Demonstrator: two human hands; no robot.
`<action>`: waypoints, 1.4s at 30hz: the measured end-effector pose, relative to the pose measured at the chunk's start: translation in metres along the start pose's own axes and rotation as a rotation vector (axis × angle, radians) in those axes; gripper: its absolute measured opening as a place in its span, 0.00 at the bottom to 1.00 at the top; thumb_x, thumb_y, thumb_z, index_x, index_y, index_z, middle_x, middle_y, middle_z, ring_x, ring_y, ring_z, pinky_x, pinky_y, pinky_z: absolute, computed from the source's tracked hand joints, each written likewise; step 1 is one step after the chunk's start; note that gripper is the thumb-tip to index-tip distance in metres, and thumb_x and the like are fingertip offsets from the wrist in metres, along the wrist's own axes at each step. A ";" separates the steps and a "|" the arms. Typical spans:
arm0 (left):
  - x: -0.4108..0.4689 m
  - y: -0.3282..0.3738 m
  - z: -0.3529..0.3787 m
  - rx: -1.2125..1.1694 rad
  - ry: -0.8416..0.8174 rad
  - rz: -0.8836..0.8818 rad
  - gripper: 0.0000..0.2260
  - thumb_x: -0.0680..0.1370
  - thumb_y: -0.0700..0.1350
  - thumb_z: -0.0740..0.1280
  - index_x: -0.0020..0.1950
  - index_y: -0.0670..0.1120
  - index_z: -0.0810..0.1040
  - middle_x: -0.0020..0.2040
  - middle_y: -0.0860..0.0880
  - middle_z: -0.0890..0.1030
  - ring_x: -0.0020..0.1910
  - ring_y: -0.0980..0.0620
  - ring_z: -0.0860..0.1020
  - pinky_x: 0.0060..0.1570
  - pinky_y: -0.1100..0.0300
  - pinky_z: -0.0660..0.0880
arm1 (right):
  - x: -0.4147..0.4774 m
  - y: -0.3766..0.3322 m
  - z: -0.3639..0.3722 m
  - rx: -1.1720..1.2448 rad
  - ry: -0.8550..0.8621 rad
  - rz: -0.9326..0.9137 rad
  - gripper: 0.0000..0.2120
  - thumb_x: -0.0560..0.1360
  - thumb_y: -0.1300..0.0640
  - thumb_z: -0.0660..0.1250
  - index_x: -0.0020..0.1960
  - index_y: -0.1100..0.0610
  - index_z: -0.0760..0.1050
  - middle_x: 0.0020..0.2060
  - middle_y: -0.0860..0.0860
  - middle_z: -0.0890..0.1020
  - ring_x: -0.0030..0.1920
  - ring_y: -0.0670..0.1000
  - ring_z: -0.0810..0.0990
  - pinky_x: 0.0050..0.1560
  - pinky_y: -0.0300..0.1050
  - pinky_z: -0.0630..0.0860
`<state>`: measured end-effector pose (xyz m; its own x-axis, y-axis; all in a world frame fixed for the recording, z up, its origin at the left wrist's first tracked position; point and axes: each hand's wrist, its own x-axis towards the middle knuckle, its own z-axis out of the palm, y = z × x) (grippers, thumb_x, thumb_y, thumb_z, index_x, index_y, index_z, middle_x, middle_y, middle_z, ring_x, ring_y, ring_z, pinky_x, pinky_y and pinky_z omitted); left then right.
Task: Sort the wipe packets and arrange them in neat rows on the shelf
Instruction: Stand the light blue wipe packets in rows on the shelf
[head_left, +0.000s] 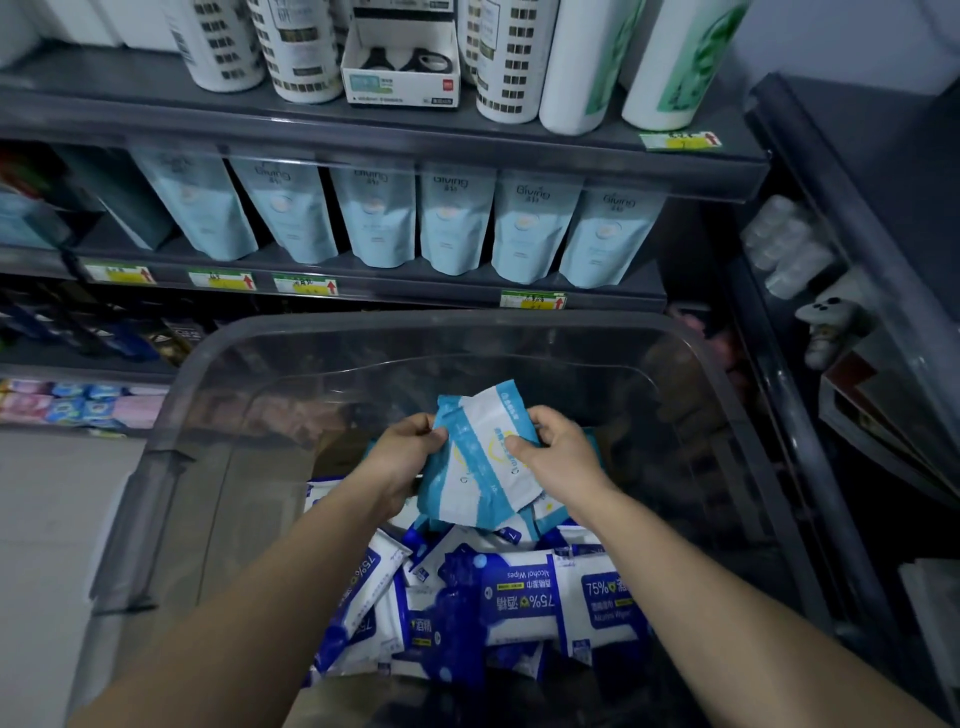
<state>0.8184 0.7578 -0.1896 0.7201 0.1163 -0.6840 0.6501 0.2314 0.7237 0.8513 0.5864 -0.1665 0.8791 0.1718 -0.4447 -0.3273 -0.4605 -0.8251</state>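
Clear plastic bin, heaped toward its near edge with glossy dark-blue alcohol wipe packets (soft, pillow-shaped). Above the heap, a crinkled light-blue packet, gripped at opposite edges by left hand and right hand, fingers curled.

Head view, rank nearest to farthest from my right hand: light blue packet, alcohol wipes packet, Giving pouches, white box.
1. light blue packet, gripped by right hand
2. alcohol wipes packet, below in the bin
3. Giving pouches, shelf ahead
4. white box, top shelf
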 end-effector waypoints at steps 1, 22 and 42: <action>0.000 0.001 -0.002 -0.022 -0.013 -0.001 0.08 0.83 0.41 0.58 0.48 0.46 0.75 0.46 0.46 0.81 0.43 0.49 0.79 0.42 0.54 0.76 | 0.000 -0.002 -0.001 0.003 -0.002 -0.007 0.04 0.76 0.59 0.69 0.49 0.53 0.76 0.45 0.48 0.83 0.45 0.48 0.83 0.42 0.45 0.80; 0.023 -0.024 0.015 1.002 0.143 0.328 0.15 0.78 0.39 0.62 0.64 0.46 0.75 0.64 0.44 0.75 0.60 0.44 0.75 0.52 0.56 0.73 | -0.003 0.003 -0.041 -0.647 0.322 -0.128 0.13 0.76 0.54 0.68 0.60 0.52 0.71 0.56 0.50 0.76 0.54 0.53 0.78 0.48 0.47 0.76; 0.021 0.029 0.033 1.526 -0.211 0.462 0.14 0.77 0.51 0.66 0.62 0.52 0.74 0.57 0.48 0.79 0.55 0.47 0.76 0.53 0.54 0.73 | -0.005 0.002 -0.070 -0.662 0.334 -0.108 0.11 0.77 0.55 0.66 0.58 0.55 0.72 0.54 0.51 0.80 0.52 0.55 0.79 0.46 0.47 0.75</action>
<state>0.8598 0.7353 -0.1802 0.8483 -0.2591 -0.4618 -0.0920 -0.9310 0.3533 0.8706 0.5238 -0.1422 0.9874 0.0208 -0.1571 -0.0493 -0.9018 -0.4293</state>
